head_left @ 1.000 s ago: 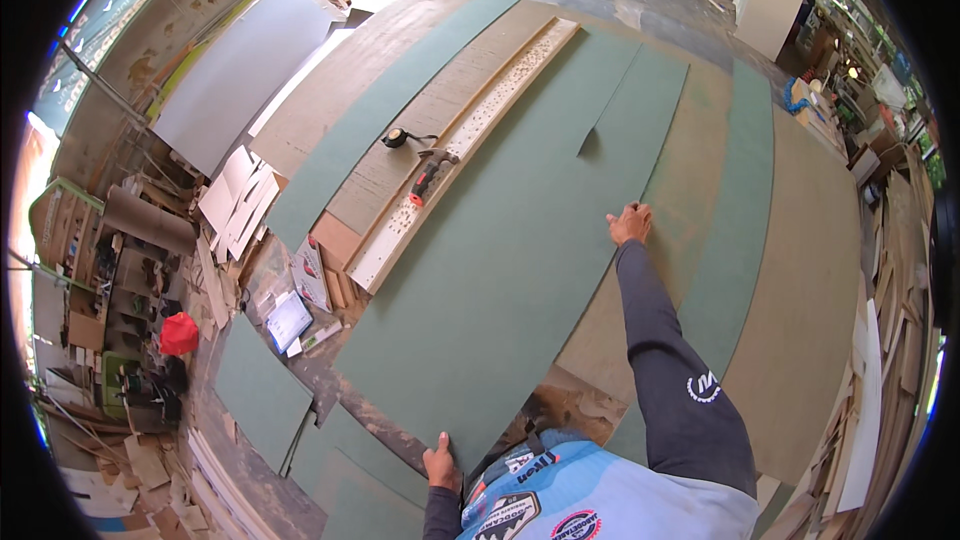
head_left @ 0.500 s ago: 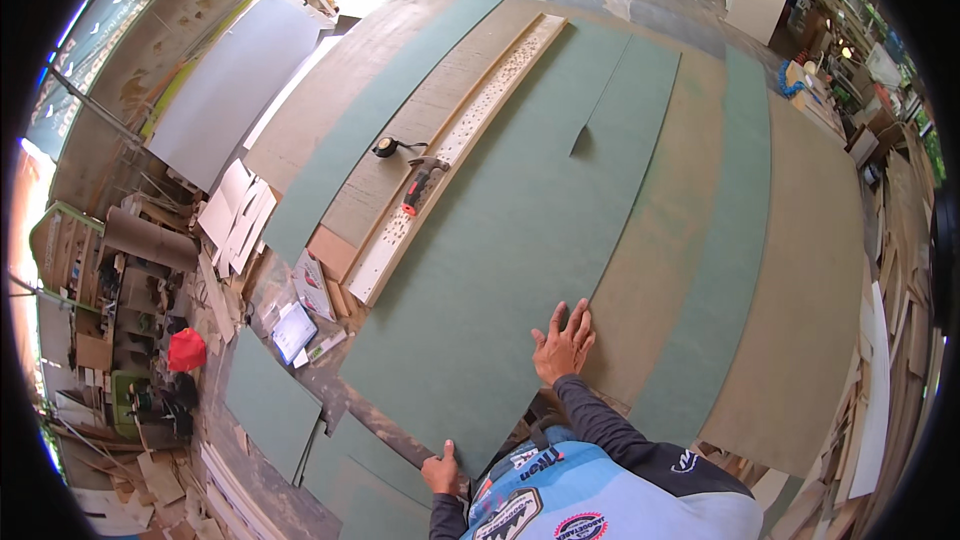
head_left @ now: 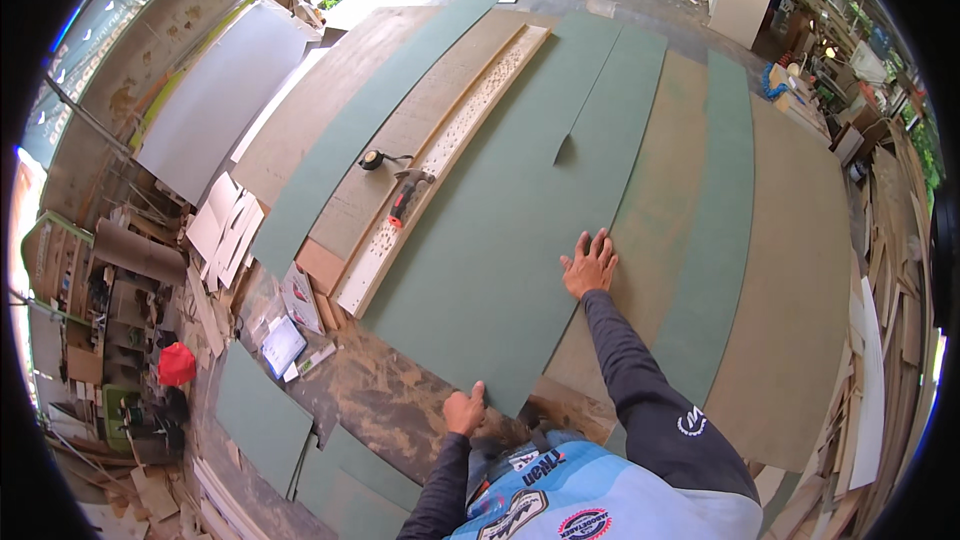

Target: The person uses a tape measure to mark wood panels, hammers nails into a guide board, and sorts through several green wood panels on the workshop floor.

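A broad green sheet (head_left: 470,270) lies before me. A thin dark line runs in from its far edge to a small raised, flap-like spot. At the near edge my left hand (head_left: 465,410) is closed on the sheet, thumb uppermost, its other fingers mostly hidden. My right hand (head_left: 590,266) rests flat on the sheet's right edge, fingers spread. Along the left side of the sheet stands a long shallow wooden tray (head_left: 362,285), its inside scattered with small pale bits. Across the tray lies a claw hammer (head_left: 404,198) with a red and black handle.
A tape measure (head_left: 371,159) sits left of the tray. Green strips (head_left: 735,190) and brown boards (head_left: 800,290) lie on both sides. Smaller green offcuts (head_left: 262,410) and a clear-wrapped packet (head_left: 283,345) are at near left. Scrap wood (head_left: 895,240) is piled at right.
The green sheet has slid away from me, its near edge now farther off, while the tray and hammer stayed put. Both hands moved forward with it. The whole view has shifted slightly.
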{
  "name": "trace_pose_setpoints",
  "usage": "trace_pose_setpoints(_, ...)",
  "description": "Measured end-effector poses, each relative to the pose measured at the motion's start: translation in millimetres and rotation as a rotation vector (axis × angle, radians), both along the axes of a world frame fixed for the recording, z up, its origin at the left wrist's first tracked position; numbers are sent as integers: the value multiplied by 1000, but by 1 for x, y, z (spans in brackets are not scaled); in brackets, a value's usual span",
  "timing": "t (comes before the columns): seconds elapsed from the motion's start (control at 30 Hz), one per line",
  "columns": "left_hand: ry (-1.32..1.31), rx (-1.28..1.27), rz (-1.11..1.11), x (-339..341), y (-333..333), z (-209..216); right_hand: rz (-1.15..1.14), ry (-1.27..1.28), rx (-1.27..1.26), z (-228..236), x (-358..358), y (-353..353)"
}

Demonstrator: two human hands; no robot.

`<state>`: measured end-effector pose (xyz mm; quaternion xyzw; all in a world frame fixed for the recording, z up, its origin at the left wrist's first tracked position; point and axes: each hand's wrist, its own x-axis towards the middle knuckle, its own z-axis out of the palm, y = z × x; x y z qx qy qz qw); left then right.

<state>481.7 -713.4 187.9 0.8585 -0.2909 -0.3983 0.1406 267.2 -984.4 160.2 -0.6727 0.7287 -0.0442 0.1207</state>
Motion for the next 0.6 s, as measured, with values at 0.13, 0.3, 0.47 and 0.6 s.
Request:
trace_pose_setpoints(0.13,-238,-195,-223,-7,-40,17,-44,30,29,-6,-16,-42)
trace_pose_setpoints(0.3,-213,-555,-603,28,-95,34,-101,70,19,-2,-26,-76)
trace_pose_setpoints(0.47,-435,-381,-1090,97,-147,20,-8,7,-10,0,25,-10)
trace_pose_setpoints(0.6,-381,-211,-1287,127,-180,23,148,-79,-35,11,62,121)
